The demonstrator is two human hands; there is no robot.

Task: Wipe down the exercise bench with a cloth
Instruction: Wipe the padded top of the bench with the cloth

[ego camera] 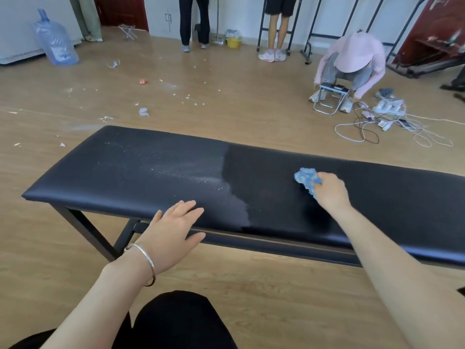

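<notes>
Bare forearms without sleeves, thin silver bangle (147,263) on the left wrist, black trousers (176,321) over the knees

I'm in a bare room that looks like a small gym or studio. A wood-look plank floor (251,102) is strewn with white scraps. A long black padded bench (151,167) stands before me, with black metal racks (306,55) along the far wall. A big water jug (56,42) and tangled cables (364,129) lie on the floor.
</notes>
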